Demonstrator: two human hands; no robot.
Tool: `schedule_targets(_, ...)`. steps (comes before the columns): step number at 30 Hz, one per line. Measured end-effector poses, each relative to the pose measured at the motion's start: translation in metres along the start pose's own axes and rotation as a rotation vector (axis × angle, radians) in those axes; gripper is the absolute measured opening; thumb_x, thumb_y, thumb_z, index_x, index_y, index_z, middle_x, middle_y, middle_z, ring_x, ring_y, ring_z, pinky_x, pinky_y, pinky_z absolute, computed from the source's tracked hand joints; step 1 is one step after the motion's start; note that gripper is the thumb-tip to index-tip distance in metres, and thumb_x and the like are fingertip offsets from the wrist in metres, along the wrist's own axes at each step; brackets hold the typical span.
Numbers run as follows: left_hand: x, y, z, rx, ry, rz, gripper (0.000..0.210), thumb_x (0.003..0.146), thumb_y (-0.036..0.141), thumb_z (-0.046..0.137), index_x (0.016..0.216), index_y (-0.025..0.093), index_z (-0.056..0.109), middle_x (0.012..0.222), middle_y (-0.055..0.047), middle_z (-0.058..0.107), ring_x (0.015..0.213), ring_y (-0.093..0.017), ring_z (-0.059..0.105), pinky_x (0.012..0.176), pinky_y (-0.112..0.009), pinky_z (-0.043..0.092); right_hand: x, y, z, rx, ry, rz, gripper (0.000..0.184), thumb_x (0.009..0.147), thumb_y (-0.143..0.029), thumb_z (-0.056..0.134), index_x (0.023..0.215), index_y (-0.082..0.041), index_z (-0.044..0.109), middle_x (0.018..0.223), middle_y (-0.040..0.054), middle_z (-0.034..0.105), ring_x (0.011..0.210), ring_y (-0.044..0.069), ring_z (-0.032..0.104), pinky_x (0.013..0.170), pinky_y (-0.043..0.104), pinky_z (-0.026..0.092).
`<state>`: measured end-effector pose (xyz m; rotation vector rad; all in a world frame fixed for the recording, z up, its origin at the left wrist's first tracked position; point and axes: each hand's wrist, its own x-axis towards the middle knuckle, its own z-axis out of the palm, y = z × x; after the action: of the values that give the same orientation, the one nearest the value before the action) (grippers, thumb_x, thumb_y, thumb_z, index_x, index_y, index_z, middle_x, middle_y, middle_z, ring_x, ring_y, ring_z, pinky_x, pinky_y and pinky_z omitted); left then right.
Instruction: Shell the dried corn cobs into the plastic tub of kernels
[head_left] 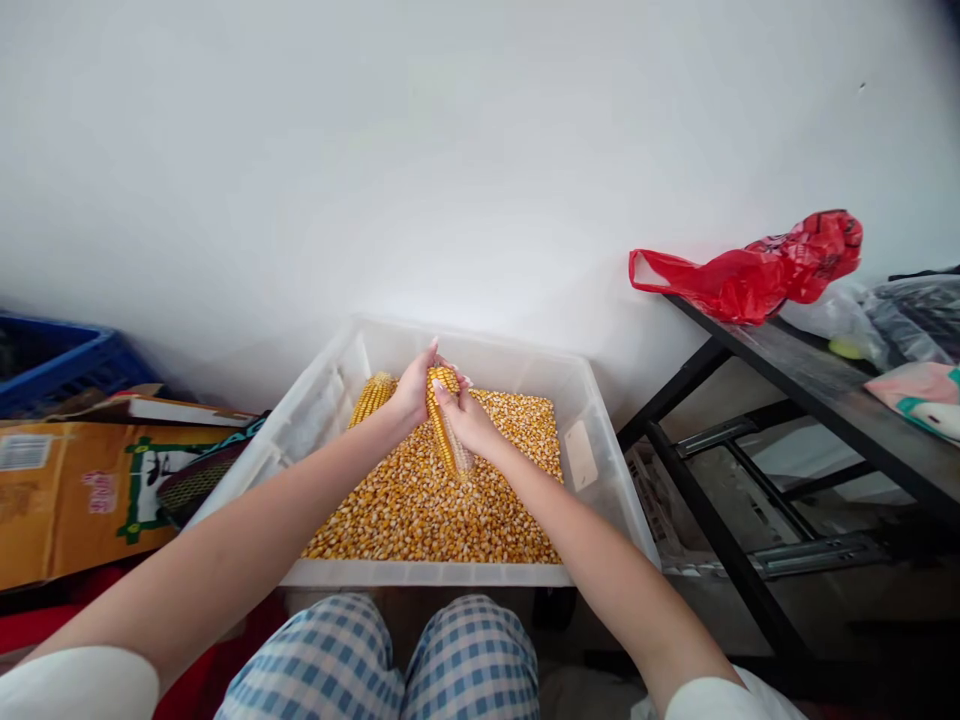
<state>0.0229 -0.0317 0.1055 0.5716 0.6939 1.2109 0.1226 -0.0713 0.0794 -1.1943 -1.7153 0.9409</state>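
Note:
Both my hands are closed around one ear of corn (441, 425), held tilted above a bed of loose yellow kernels (420, 515). Its right side, toward the lower end, shows pale bare cob, while the left side still carries rows of kernels. My left hand (414, 388) grips it from the left near the top. From the right, my right hand (466, 418) wraps it with the thumb lying along the front. Another ear of corn (371, 398) rests on the kernels at the left, partly behind my left forearm. A translucent plastic bin (450, 573) holds all of this.
A black-framed table (817, 375) stands at the right, bearing a red plastic bag (750, 275) and other bags. On the left are a cardboard box (71, 500) and a blue crate (71, 365). A white wall (450, 150) rises behind the bin; my knees are in front.

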Motion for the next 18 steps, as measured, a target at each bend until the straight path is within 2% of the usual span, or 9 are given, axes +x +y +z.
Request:
schedule_targets(3, 0.002, 0.0, -0.003, 0.013, -0.055, 0.043, 0.033, 0.076, 0.044, 0.053, 0.059, 0.016, 0.052, 0.051, -0.004, 0.057, 0.059, -0.019, 0.062, 0.061, -0.03, 0.051, -0.002, -0.001, -0.001, -0.071, 0.0, -0.037, 0.055, 0.083, -0.06, 0.027, 0.12, -0.025, 0.049, 0.114, 0.0063, 0.058, 0.11, 0.021, 0.052, 0.093, 0.034, 0.036)
schedule_targets(11, 0.001, 0.002, -0.003, -0.014, -0.103, -0.012, 0.035, 0.077, 0.045, 0.052, 0.057, 0.017, 0.051, 0.05, -0.003, 0.056, 0.058, -0.018, 0.062, 0.063, -0.03, 0.052, -0.003, -0.005, -0.002, -0.096, 0.012, -0.005, 0.058, 0.081, -0.062, 0.029, 0.12, -0.023, 0.049, 0.109, 0.0086, 0.06, 0.104, 0.024, 0.055, 0.091, 0.037, 0.038)
schedule_targets(15, 0.001, 0.007, -0.003, -0.019, -0.115, -0.033, 0.035, 0.078, 0.045, 0.051, 0.058, 0.016, 0.052, 0.049, -0.004, 0.056, 0.057, -0.019, 0.062, 0.062, -0.031, 0.052, -0.001, -0.005, -0.001, 0.15, 0.007, 0.037, 0.056, 0.076, -0.063, 0.04, 0.117, -0.026, 0.051, 0.109, 0.0044, 0.06, 0.103, 0.02, 0.055, 0.094, 0.034, 0.037)
schedule_targets(18, 0.001, 0.012, -0.003, -0.045, -0.108, -0.05, 0.036, 0.077, 0.046, 0.051, 0.058, 0.016, 0.052, 0.049, -0.004, 0.057, 0.058, -0.019, 0.062, 0.061, -0.032, 0.052, 0.002, -0.004, -0.001, 0.472, -0.099, 0.127, 0.056, 0.078, -0.064, 0.035, 0.113, -0.024, 0.054, 0.105, 0.0034, 0.063, 0.098, 0.017, 0.058, 0.09, 0.032, 0.041)
